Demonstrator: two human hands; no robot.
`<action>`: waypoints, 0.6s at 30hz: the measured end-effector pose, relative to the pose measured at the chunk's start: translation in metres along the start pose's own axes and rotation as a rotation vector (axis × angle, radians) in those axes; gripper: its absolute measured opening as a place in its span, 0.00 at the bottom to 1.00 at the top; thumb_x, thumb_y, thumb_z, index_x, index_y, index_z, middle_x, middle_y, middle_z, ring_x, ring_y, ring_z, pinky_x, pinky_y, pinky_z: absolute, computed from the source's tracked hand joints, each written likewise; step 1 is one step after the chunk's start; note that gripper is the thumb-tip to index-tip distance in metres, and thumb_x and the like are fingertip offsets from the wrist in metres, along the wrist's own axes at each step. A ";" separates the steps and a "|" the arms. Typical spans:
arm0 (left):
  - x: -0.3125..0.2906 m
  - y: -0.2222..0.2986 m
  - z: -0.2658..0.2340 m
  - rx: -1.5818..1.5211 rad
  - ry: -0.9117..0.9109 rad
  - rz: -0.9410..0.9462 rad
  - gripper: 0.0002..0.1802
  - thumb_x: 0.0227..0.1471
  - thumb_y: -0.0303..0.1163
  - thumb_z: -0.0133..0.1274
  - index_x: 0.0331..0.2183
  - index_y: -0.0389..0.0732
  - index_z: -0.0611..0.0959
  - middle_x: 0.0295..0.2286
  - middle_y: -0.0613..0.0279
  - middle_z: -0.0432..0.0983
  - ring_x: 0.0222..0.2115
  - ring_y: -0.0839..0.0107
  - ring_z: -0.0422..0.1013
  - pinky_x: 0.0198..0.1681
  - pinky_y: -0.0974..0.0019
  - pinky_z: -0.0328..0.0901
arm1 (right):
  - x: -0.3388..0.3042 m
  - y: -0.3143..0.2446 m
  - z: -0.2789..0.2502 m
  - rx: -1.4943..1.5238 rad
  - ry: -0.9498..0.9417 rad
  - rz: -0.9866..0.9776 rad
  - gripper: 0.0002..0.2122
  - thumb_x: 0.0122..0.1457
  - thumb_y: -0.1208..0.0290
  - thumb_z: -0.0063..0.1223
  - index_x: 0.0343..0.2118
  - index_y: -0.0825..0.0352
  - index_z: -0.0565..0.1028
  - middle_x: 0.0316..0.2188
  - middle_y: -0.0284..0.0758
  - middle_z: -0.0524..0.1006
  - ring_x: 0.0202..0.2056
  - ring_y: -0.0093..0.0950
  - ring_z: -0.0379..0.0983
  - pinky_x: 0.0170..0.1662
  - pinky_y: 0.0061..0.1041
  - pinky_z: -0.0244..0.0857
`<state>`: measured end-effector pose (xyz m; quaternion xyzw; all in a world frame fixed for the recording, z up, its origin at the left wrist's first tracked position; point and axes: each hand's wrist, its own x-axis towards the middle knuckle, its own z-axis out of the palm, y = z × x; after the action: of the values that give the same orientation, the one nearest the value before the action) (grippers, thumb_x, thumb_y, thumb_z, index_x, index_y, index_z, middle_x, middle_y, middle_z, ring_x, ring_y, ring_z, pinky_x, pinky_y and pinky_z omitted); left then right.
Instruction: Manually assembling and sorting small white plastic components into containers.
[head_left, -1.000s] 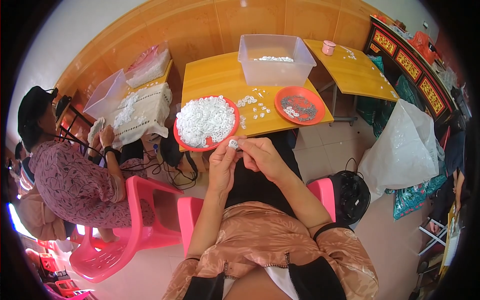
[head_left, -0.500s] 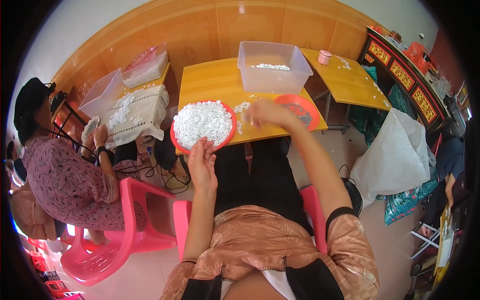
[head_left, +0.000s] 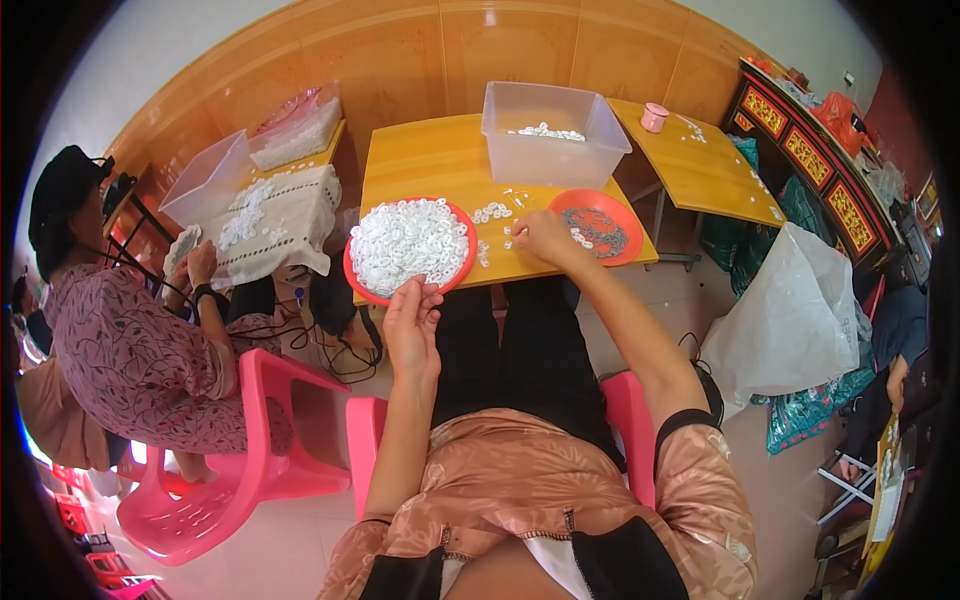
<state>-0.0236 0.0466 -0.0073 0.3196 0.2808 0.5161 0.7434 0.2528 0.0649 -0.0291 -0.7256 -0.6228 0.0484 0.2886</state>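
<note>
Fingers of the left hand (head_left: pixel 412 322) pinch a small white ring (head_left: pixel 425 281) just at the near rim of the red tray (head_left: pixel 352 272) heaped with such rings, while the right hand (head_left: pixel 543 236) rests curled on the table (head_left: pixel 440 165) among loose rings (head_left: pixel 491 212), beside the orange dish (head_left: pixel 598 226); whether it grips one cannot be told. The rings look light, stiff and smooth, likely slippery, best taken by fingertips across the outer edge. A clear bin (head_left: pixel 552 132) stands behind.

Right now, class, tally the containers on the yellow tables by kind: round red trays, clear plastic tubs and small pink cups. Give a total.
Round red trays: 2, one with white rings, one with dark bits
Clear plastic tubs: 1
Small pink cups: 1
Total: 4
</note>
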 end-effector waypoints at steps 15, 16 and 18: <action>0.002 -0.003 -0.006 0.017 0.012 -0.019 0.10 0.54 0.35 0.48 0.37 0.41 0.75 0.28 0.69 0.75 0.27 0.81 0.70 0.29 0.78 0.61 | -0.069 -0.033 0.029 -0.255 0.155 -0.430 0.08 0.48 0.68 0.55 0.26 0.67 0.71 0.24 0.37 0.68 0.26 0.37 0.67 0.30 0.33 0.58; 0.002 -0.005 -0.006 0.023 0.010 -0.027 0.11 0.54 0.35 0.48 0.37 0.41 0.75 0.28 0.68 0.75 0.27 0.81 0.70 0.29 0.78 0.61 | -0.069 -0.028 0.032 -0.287 0.177 -0.436 0.07 0.48 0.69 0.54 0.24 0.66 0.71 0.23 0.37 0.68 0.26 0.36 0.67 0.31 0.31 0.57; 0.002 -0.008 -0.003 0.030 -0.001 -0.037 0.10 0.54 0.35 0.48 0.37 0.41 0.76 0.28 0.68 0.75 0.26 0.81 0.69 0.29 0.78 0.61 | -0.071 -0.017 0.036 -0.321 0.202 -0.439 0.06 0.47 0.70 0.52 0.23 0.66 0.70 0.23 0.37 0.68 0.26 0.34 0.67 0.31 0.30 0.56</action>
<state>-0.0204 0.0470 -0.0156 0.3258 0.2941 0.4978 0.7480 0.2065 0.0125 -0.0712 -0.6108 -0.7328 -0.1871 0.2342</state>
